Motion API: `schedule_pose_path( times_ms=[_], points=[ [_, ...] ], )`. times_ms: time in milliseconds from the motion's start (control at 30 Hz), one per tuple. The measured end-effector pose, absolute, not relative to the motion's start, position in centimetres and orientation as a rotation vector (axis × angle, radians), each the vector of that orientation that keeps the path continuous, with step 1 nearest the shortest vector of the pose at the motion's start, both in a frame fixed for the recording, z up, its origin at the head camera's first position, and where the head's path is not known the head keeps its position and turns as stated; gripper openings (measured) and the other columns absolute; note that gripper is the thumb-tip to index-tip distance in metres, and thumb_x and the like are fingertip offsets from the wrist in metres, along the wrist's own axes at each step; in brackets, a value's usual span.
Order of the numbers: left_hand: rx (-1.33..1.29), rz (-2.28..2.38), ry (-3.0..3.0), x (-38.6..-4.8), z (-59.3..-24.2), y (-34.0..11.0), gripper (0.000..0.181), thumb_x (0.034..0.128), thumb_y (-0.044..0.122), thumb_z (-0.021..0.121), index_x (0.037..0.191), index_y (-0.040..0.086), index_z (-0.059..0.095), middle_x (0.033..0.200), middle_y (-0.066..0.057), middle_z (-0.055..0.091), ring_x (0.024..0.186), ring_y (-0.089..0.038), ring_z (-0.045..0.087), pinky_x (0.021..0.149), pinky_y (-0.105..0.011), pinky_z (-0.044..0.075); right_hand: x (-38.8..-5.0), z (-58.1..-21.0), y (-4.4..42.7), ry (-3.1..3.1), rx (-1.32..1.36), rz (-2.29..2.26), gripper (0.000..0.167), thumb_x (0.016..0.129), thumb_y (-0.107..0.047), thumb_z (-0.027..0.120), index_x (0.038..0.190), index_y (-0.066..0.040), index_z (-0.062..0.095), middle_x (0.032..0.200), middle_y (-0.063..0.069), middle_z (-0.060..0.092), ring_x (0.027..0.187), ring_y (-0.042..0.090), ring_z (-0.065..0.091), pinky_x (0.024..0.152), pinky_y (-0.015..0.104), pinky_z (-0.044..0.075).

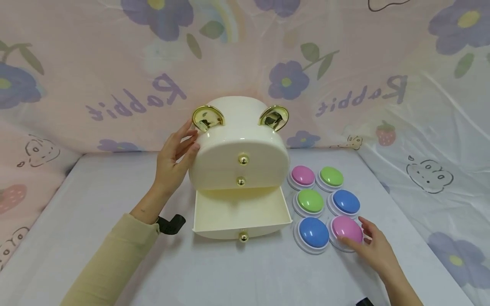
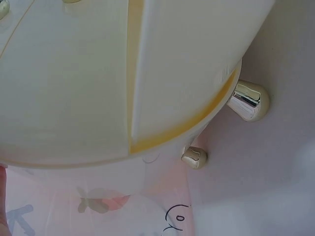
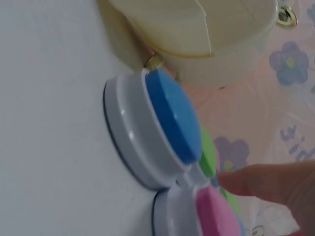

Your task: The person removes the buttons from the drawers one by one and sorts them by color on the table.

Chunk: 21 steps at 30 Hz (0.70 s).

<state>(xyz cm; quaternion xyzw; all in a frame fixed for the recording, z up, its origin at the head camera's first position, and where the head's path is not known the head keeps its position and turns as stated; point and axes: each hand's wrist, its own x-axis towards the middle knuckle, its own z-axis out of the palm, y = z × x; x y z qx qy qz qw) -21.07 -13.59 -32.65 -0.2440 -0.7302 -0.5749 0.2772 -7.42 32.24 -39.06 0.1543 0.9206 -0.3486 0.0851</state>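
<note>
A cream bear-shaped drawer box (image 1: pixel 239 165) with gold ears stands at the centre, its bottom drawer (image 1: pixel 241 208) pulled out with nothing inside. My left hand (image 1: pixel 174 159) rests its fingertips on the box's left side, below the ear; in the left wrist view only a finger's edge shows beside the box (image 2: pixel 74 98). My right hand (image 1: pixel 377 248) is spread over the near pink push button (image 1: pixel 346 228), thumb and fingers at opposite sides. In the right wrist view the thumb (image 3: pixel 261 184) hovers above the pink button (image 3: pixel 216 214), apart from its dome; the other fingers are mostly hidden.
Several more round buttons stand in two columns right of the box: blue (image 1: pixel 314 232), green (image 1: pixel 310 200), another blue (image 1: pixel 346 201), pink (image 1: pixel 303 175) and green (image 1: pixel 331 176). A white cloth (image 1: pixel 249 276) covers the table. Flower-printed fabric (image 1: pixel 237 63) hangs behind.
</note>
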Motion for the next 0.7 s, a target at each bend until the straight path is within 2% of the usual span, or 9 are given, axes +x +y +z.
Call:
schedule_pose_path(
  times_ms=[67,233,367,433,467,500,567,600,700],
  points=[
    [-0.659,-1.541,-1.962,-21.1,-32.7,-13.6,0.055,0.0923,-0.001,0.059,0.144,0.013,0.045,0.123,-0.015,0.056,0.118,-0.029,0.059,0.1,-0.022,0.049,-7.5,-38.7,31.8,2.8,0.44,-1.044,0.094,0.087,-0.039,0.068,0.15,0.005,0.015,0.145,0.037,0.024,0.128,0.052,0.032,0.107,0.063,0.034],
    [-0.668,-1.564,-1.966,-21.0,-32.5,-13.8,0.057,0.0914,-0.001,0.061,0.144,0.013,0.044,0.124,-0.015,0.055,0.119,-0.031,0.058,0.099,-0.022,0.049,-7.7,-38.1,30.6,2.927,0.395,-1.116,0.083,0.088,-0.032,0.069,0.147,0.005,0.026,0.145,0.035,0.029,0.129,0.049,0.032,0.105,0.062,0.034],
    [-0.661,-1.588,-1.984,-20.8,-32.4,-13.8,0.059,0.0904,-0.001,0.062,0.145,0.015,0.044,0.126,-0.014,0.055,0.12,-0.032,0.057,0.099,-0.021,0.048,-7.8,-37.7,29.7,2.9,0.407,-1.226,0.081,0.088,-0.036,0.069,0.148,0.0,0.029,0.147,0.031,0.03,0.133,0.047,0.03,0.107,0.062,0.033],
    [-0.656,-1.594,-1.995,-20.8,-32.3,-13.8,0.061,0.0897,-0.001,0.063,0.145,0.016,0.044,0.126,-0.013,0.055,0.121,-0.032,0.057,0.1,-0.021,0.048,-7.9,-37.5,29.2,2.875,0.419,-1.278,0.08,0.088,-0.039,0.068,0.148,-0.003,0.031,0.148,0.028,0.032,0.133,0.044,0.032,0.111,0.043,0.04],
    [-0.654,-1.596,-2.0,-20.8,-32.3,-13.8,0.062,0.0893,-0.001,0.063,0.145,0.017,0.043,0.127,-0.013,0.054,0.121,-0.032,0.057,0.1,-0.021,0.048,-7.9,-37.4,28.8,2.861,0.416,-1.32,0.078,0.088,-0.039,0.068,0.148,-0.004,0.032,0.147,0.026,0.034,0.132,0.042,0.035,0.108,0.032,0.043],
    [-0.651,-1.597,-2.005,-20.7,-32.3,-13.8,0.063,0.089,-0.001,0.064,0.145,0.017,0.043,0.127,-0.013,0.054,0.122,-0.032,0.056,0.1,-0.021,0.048,-7.9,-37.2,28.5,2.852,0.415,-1.357,0.076,0.089,-0.039,0.068,0.147,-0.005,0.034,0.146,0.025,0.038,0.13,0.038,0.04,0.103,0.021,0.045],
    [-0.649,-1.601,-2.01,-20.7,-32.3,-13.8,0.065,0.0879,-0.002,0.065,0.146,0.018,0.043,0.127,-0.012,0.054,0.122,-0.032,0.056,0.1,-0.021,0.048,-7.9,-37.0,27.8,2.845,0.4,-1.427,0.069,0.09,-0.038,0.067,0.145,-0.006,0.038,0.142,0.02,0.044,0.122,0.021,0.05,0.089,0.004,0.044],
    [-0.648,-1.603,-2.009,-20.7,-32.3,-13.8,0.065,0.0874,-0.002,0.066,0.146,0.018,0.043,0.127,-0.012,0.054,0.122,-0.032,0.056,0.1,-0.021,0.048,-7.9,-36.9,27.5,2.838,0.383,-1.466,0.066,0.09,-0.037,0.067,0.143,-0.007,0.041,0.14,0.018,0.046,0.116,0.013,0.053,0.082,-0.002,0.041],
    [-0.654,-1.604,-2.006,-20.7,-32.2,-13.8,0.066,0.0867,-0.003,0.066,0.145,0.017,0.043,0.126,-0.012,0.054,0.122,-0.032,0.056,0.1,-0.021,0.048,-7.8,-36.8,26.4,2.828,0.327,-1.555,0.058,0.091,-0.034,0.067,0.138,-0.007,0.047,0.131,0.006,0.054,0.103,-0.007,0.054,0.08,0.0,0.045]
  ],
)
